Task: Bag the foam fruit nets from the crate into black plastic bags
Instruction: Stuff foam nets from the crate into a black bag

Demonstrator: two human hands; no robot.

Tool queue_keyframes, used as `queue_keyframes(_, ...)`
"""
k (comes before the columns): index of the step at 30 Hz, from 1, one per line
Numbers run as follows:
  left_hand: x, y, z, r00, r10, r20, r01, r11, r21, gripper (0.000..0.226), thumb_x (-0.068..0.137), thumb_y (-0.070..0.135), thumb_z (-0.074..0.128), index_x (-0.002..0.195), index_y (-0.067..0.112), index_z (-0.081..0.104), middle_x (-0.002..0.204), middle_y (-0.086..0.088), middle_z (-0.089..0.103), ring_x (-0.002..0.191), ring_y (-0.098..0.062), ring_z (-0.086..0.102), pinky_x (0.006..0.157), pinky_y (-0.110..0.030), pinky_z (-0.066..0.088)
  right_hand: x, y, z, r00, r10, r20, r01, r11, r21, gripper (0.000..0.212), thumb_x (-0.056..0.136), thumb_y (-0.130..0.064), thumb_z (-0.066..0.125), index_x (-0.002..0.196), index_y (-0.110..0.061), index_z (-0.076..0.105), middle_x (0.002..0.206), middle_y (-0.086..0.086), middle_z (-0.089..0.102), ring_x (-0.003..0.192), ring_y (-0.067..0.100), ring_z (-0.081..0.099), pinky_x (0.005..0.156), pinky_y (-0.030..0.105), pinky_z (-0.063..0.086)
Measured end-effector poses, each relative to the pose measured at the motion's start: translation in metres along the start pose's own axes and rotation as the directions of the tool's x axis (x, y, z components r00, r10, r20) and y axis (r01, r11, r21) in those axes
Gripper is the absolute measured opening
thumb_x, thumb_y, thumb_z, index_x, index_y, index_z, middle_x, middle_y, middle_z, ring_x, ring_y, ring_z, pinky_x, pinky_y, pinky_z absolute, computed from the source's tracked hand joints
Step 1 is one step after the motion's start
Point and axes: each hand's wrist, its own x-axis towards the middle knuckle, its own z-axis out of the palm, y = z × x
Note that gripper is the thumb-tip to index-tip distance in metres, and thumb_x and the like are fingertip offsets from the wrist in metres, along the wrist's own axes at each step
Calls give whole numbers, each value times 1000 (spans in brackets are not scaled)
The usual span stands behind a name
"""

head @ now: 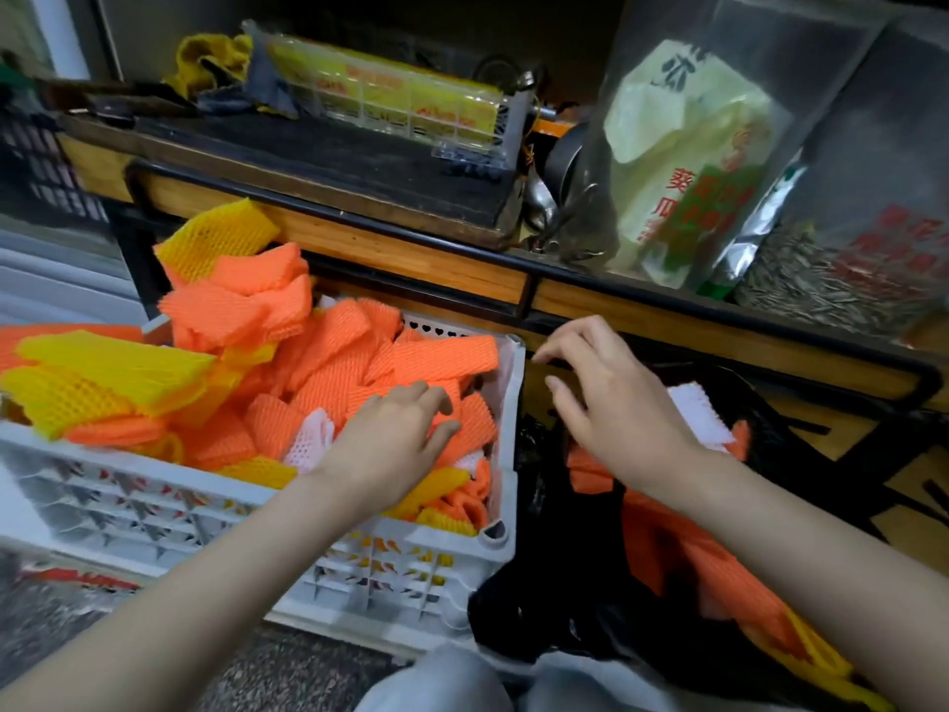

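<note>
A: Where do things stand?

B: The left hand point(398, 434) is down in the white crate point(154, 498), its grip spread flat over orange foam nets point(390, 370), fingers apart and not closed on anything. The right hand point(611, 403) hovers over the mouth of the black plastic bag point(534, 598), its grip loose, open and empty.

A: And the nets themselves?

B: Most lie heaped under and to the left of the left grip, orange with yellow nets point(97, 382) piled beyond. A white net point(310, 439) sits just beside the left wrist. More orange ones are already in the bag, below the right grip, with a white piece point(701, 413) just to its right.

A: What could go wrong?

B: I'd judge the bag mouth may sag shut, since neither grip holds its rim; nets dropped then would slide to the floor. The foam is light and springy, so a shallow pinch may shed pieces between crate and bag. The high heap left of the grip might also spill over the crate's edge if disturbed.
</note>
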Motion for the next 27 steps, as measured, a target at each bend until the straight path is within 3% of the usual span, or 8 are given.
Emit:
queue_keyframes(7, 28, -59, 35, 979, -197, 51, 198, 980, -2, 40, 95, 35, 47, 131, 16, 44, 128, -4, 48, 123, -25, 44, 98, -37, 34, 56, -11, 65, 986, 86, 143, -88, 996, 7, 37, 90, -8, 51, 126, -16, 46, 130, 1, 38, 119, 15, 39, 98, 25, 37)
queue_keyframes(13, 53, -83, 59, 963, -222, 150, 211, 974, 85, 57, 88, 37, 58, 136, 19, 36, 135, -5, 41, 127, -24, 38, 99, -38, 34, 80, 5, 129, 938, 126, 322, -129, 992, -14, 47, 91, -4, 45, 137, -13, 36, 138, 5, 37, 128, 20, 33, 104, 30, 30)
queue_keyframes(17, 54, -87, 67, 964, -215, 157, 192, 970, 148, 57, 84, 27, 62, 133, 19, 36, 131, -6, 39, 126, -25, 37, 96, -41, 35, 86, 13, 155, 920, 142, 365, -153, 988, 1, 51, 90, -2, 43, 139, -10, 33, 140, 9, 39, 131, 23, 33, 107, 32, 27)
queue_keyframes(23, 53, -89, 71, 962, -268, 44, 272, 952, -142, 28, 90, 13, 52, 118, 7, 51, 119, -15, 48, 116, -32, 46, 95, -43, 39, 95, 20, 175, 857, 222, 466, -192, 975, -111, 58, 88, -8, 49, 141, -15, 28, 143, 9, 34, 127, 32, 34, 104, 43, 33)
queue_keyframes(27, 53, -88, 68, 936, -335, -104, 299, 917, -264, 23, 94, 11, 44, 116, 4, 51, 116, -20, 57, 109, -36, 53, 88, -39, 37, 95, 25, 173, 878, 251, 407, -218, 968, -126, 43, 92, -16, 49, 133, -13, 37, 133, 10, 48, 123, 29, 41, 101, 39, 35)
